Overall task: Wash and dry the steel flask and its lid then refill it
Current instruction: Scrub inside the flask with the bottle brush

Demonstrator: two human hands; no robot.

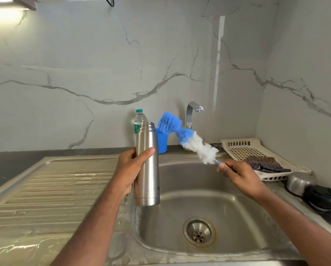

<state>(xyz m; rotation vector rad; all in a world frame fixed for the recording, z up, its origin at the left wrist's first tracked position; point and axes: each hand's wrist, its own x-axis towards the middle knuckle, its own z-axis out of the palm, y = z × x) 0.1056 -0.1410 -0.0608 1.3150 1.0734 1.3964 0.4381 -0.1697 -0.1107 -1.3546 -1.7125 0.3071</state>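
So we're holding the steel flask (pixel 147 164) upright over the left side of the sink (pixel 228 204), long axis pretty much vertical, open threaded mouth pointing up and the base hanging above the basin. Our left hand (pixel 130 167) is wrapping around its middle, thumb lying across the front. No lid on it at all.

Our right hand (pixel 235 172) is pinching the thin blue handle of the bottle brush (pixel 195 144), which is angling up and to the left, white bristles nearest our fingers and blue ones further out. The brush is blurring a bit, and it's sitting clear of the flask, off to its right.

Behind the flask we're seeing a plastic water bottle (pixel 139 120) with a green cap and a blue cup (pixel 161 141) with something blue sticking out of it, next to the tap (pixel 192 113). Over on the right counter a white drying basket (pixel 241 148) is holding a checked cloth (pixel 264 164), and just in front of it a steel and black object (pixel 312 187) is lying there, too blurry for us to call.
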